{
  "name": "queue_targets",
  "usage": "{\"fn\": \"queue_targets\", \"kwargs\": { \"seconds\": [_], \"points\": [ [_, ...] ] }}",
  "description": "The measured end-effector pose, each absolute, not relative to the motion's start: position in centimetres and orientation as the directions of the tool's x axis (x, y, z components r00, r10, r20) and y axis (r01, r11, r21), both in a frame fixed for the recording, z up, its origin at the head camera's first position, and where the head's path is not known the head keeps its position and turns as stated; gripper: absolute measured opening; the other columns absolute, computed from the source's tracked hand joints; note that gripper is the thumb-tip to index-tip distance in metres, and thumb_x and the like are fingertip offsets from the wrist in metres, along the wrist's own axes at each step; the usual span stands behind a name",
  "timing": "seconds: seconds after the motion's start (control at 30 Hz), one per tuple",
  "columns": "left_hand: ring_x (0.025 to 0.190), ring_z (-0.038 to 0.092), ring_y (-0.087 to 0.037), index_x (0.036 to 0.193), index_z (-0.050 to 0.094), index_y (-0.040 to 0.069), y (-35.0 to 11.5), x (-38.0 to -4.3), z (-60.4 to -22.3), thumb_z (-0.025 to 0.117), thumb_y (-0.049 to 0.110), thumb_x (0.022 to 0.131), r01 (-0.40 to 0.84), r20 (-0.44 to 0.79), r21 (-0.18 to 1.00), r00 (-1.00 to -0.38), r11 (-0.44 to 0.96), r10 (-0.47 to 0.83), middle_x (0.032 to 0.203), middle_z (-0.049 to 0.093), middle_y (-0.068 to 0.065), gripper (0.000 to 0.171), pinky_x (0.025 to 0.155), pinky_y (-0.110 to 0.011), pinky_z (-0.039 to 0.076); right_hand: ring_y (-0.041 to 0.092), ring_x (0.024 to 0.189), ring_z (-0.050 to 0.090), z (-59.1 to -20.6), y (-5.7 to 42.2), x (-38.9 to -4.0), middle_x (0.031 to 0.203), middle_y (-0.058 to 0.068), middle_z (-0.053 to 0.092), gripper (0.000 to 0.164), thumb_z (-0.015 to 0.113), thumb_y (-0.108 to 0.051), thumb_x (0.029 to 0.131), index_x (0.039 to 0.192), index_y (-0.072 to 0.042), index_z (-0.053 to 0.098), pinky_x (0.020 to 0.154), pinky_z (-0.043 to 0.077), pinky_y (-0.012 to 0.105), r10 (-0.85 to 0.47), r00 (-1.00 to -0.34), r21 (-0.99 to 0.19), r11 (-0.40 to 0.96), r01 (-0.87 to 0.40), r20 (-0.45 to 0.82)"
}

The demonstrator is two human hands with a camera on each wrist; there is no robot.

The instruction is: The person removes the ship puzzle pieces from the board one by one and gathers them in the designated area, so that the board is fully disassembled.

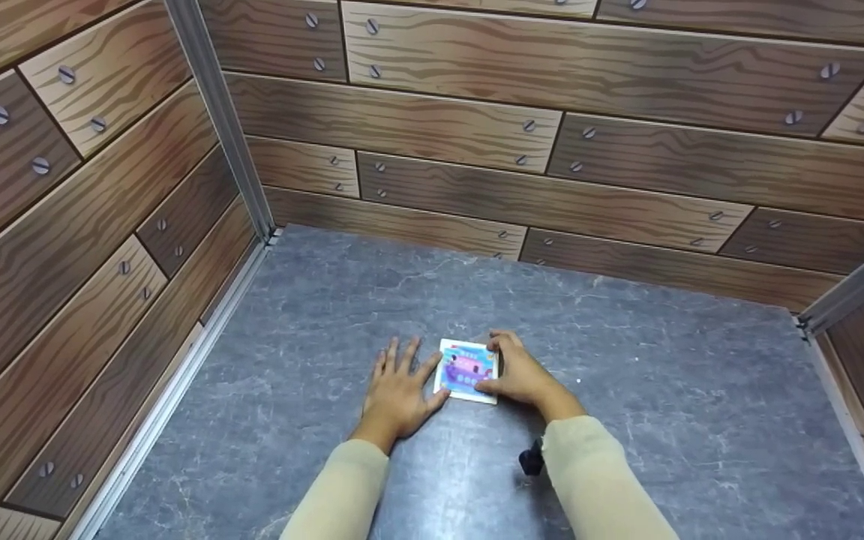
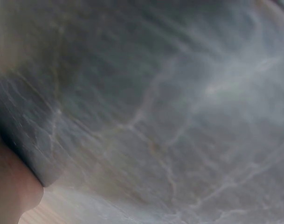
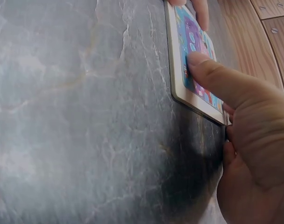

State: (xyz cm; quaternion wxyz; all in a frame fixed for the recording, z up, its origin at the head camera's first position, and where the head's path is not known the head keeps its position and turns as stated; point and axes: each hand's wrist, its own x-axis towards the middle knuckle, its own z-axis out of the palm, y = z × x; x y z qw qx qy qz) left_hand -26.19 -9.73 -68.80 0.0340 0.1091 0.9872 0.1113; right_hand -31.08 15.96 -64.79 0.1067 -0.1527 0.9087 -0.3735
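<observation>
A thin square picture board [image 1: 466,367] with a white border and a bright blue, pink and purple print lies on the grey marbled surface. My right hand [image 1: 520,373] grips its right side, thumb on the printed face and fingers at the edge. In the right wrist view, the thumb of the right hand [image 3: 253,102] presses near one corner of the board [image 3: 174,77]. On the other side, my left hand [image 1: 400,395] rests flat with fingers spread, its thumb and forefinger touching the board's left edge. Only a bit of the left hand [image 2: 13,186] shows in the left wrist view.
Wood-print panels [image 1: 447,112] with painted screws rise behind and at both sides. Metal corner posts [image 1: 222,112] and a rail [image 1: 169,397] border the marbled tabletop [image 1: 312,300]. A small black object [image 1: 531,459] sits by the right sleeve [image 1: 597,472].
</observation>
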Motion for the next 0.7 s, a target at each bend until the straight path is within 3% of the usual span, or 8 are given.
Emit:
{"fn": "queue_targets", "kwargs": {
  "seconds": [0.33, 0.7],
  "points": [
    [0.172, 0.009, -0.042, 0.169, 0.034, 0.045, -9.58, -26.02, -68.64, 0.036, 0.081, 0.103, 0.207, -0.04, 0.239, -0.974, 0.949, 0.222, 0.184, 0.02, -0.005, 0.075, 0.137, -0.065, 0.015, 0.048, 0.151, 0.047, -64.55, 15.91, -31.0, 0.164, 0.025, 0.042, 0.067, 0.099, -0.023, 0.078, 0.124, 0.004, 0.059, 0.129, 0.037, 0.06, -0.343, -0.937, -0.709, 0.678, -0.194, -0.072],
    [0.171, 0.01, -0.042, 0.168, 0.036, 0.044, -9.53, -25.82, -68.1, 0.039, 0.079, 0.103, 0.203, -0.029, 0.249, -0.976, 0.947, 0.217, 0.184, 0.02, -0.005, 0.074, 0.137, -0.065, 0.016, 0.048, 0.156, 0.041, -64.72, 16.05, -31.16, 0.168, 0.024, 0.037, 0.077, 0.102, -0.025, 0.074, 0.129, 0.004, 0.055, 0.132, 0.034, 0.058, -0.367, -0.924, -0.712, 0.678, -0.184, -0.112]
  ]
}}
